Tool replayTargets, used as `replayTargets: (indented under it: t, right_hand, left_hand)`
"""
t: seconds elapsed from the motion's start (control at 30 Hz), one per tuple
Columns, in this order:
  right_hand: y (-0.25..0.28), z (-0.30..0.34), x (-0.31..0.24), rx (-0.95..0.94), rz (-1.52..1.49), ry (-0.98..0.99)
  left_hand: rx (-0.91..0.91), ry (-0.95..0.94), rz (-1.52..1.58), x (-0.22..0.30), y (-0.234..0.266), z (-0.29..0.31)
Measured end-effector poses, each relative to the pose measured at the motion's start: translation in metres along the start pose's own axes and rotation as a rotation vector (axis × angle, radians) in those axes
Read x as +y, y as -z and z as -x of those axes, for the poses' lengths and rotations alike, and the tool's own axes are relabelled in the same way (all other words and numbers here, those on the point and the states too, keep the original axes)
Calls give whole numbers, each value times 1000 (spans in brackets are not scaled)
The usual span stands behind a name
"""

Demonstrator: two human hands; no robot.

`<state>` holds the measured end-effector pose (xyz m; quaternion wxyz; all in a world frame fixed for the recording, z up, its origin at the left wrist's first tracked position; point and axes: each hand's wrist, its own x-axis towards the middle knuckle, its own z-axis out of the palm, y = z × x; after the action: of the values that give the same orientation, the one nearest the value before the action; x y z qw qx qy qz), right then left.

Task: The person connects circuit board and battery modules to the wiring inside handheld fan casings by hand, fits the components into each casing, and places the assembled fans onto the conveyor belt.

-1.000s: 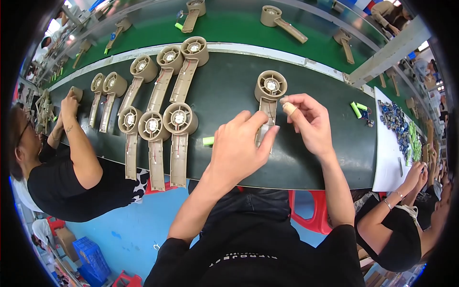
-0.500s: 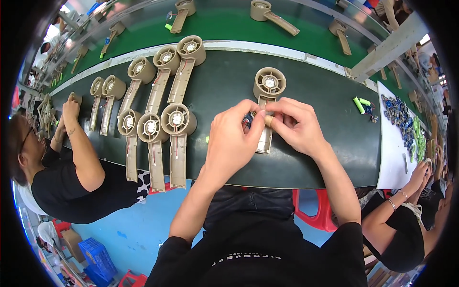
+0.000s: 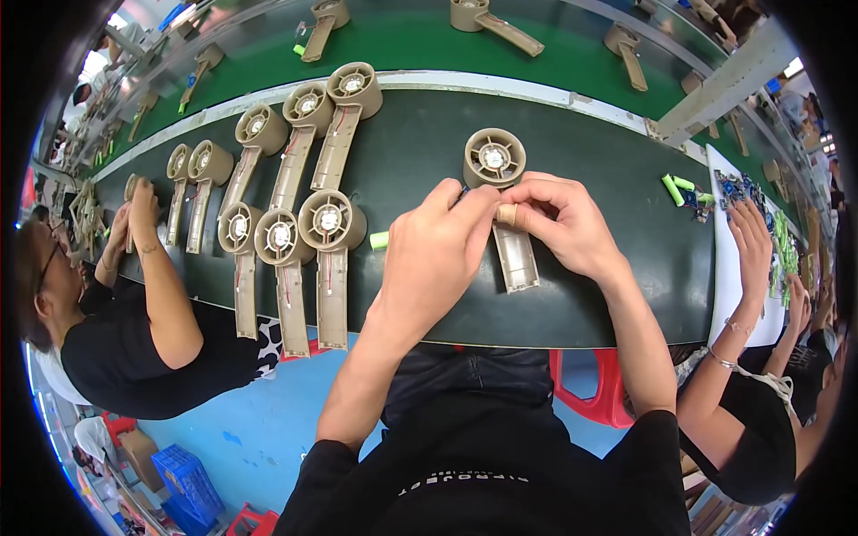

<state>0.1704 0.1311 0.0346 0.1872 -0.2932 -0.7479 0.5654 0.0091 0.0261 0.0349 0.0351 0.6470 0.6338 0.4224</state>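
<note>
A beige handheld-fan casing (image 3: pixel 494 158) lies in front of me, its round fan head away from me and its open handle (image 3: pixel 517 261) toward me. Over the joint of head and handle, my left hand (image 3: pixel 438 246) is closed on a small circuit board, of which only a dark blue bit shows above the fingers. A green battery cell (image 3: pixel 380 240) sticks out left of this hand. My right hand (image 3: pixel 567 228) pinches close against the left fingertips; what it grips is hidden. A tan finger cover (image 3: pixel 507 214) sits on its thumb.
Several similar fan casings (image 3: pixel 332 228) with red wires stand at left. Right are loose green batteries with a board (image 3: pixel 684 192) and a white sheet (image 3: pixel 726 268) of parts. Beyond runs a green conveyor (image 3: pixel 402 54) with casings. Co-workers' arms (image 3: pixel 165 259) are on both sides.
The casing's head has shifted slightly left and its handle has turned. The board is now mostly covered, while more of the battery shows. At right, a co-worker's hand has reached over the parts.
</note>
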Motion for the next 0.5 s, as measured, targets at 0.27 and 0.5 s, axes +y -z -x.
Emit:
replayTargets:
  t: [0.27,0.5]
  right_hand:
    - [-15,2,-1,374,624,576]
    - [-18,-3,6,401,843,755]
  left_hand:
    - [-153,712,631,0,10,-6]
    - [-127,879,949,-4,11,-6]
